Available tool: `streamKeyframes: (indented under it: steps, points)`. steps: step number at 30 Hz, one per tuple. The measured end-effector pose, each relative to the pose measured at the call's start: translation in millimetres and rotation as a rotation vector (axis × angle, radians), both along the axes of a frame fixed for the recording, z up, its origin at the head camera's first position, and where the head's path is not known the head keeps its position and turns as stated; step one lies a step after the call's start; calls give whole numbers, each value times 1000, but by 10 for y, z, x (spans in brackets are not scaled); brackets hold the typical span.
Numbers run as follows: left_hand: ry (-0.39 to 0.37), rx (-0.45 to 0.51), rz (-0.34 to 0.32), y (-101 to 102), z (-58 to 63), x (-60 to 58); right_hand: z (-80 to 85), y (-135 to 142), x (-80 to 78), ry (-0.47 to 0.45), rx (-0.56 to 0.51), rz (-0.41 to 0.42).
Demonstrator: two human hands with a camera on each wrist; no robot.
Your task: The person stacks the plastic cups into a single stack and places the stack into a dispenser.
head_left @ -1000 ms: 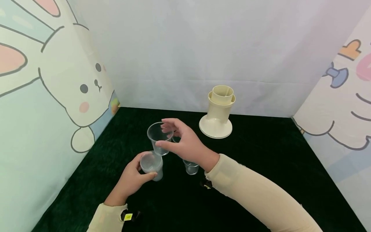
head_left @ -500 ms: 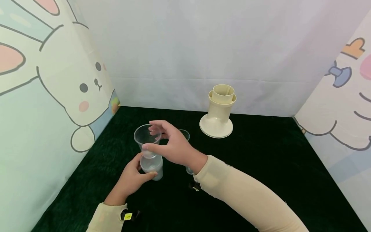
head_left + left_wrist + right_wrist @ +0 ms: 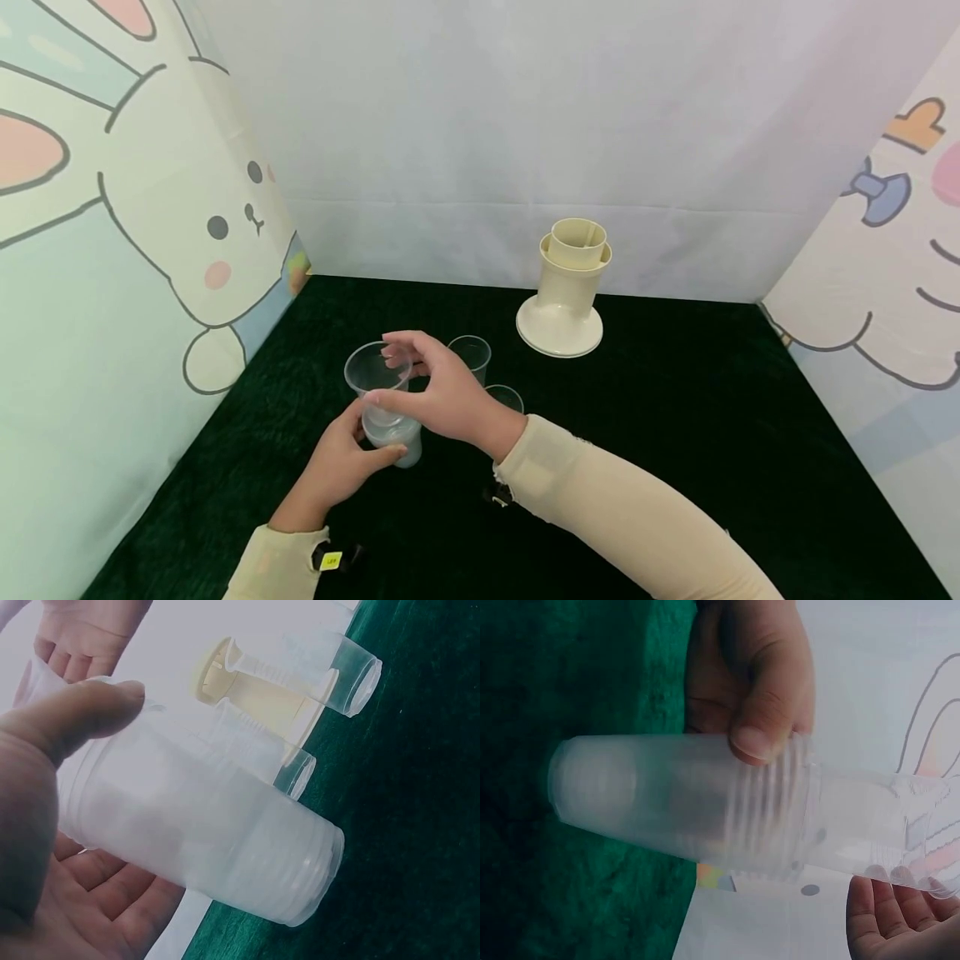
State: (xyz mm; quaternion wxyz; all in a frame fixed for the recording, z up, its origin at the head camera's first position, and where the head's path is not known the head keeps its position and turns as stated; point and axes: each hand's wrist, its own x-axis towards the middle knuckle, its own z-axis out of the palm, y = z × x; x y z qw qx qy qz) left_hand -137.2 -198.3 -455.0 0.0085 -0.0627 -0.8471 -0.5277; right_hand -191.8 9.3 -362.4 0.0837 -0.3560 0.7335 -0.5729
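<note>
My left hand (image 3: 337, 471) grips a stack of nested clear plastic cups (image 3: 408, 450), which stands upright on the dark green cloth. In the left wrist view the bunched bottoms of the stack (image 3: 277, 862) show. Between thumb and fingers, my right hand (image 3: 450, 396) holds a single clear plastic cup (image 3: 363, 379). Its lower part sits inside the mouth of the stack. The right wrist view shows this cup (image 3: 855, 817) partly within the ribbed rims of the stack (image 3: 652, 795). Beyond the right wrist stand two more clear cups, a farther cup (image 3: 472, 357) and a nearer cup (image 3: 507, 397), partly hidden.
A cream-coloured holder (image 3: 566, 292) with a round base and nested tubes stands at the back, right of centre. Dark green cloth (image 3: 697, 417) covers the table. White fabric (image 3: 480, 125) hangs behind, with cartoon-printed panels (image 3: 195, 183) on both sides.
My right hand has moved left and then down with its cup, from above the stack into its mouth. The two cups behind it show more now. My left hand stays put.
</note>
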Motion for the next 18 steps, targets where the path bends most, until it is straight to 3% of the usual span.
streamKeyframes:
  steps: [10, 18]
  points:
    - [60, -6, -28, -11, -31, 11, -260, -11, 74, -88, 51, 2]
    - [82, -3, -25, 0, -17, 22, -444, -11, 114, -98, 107, -25]
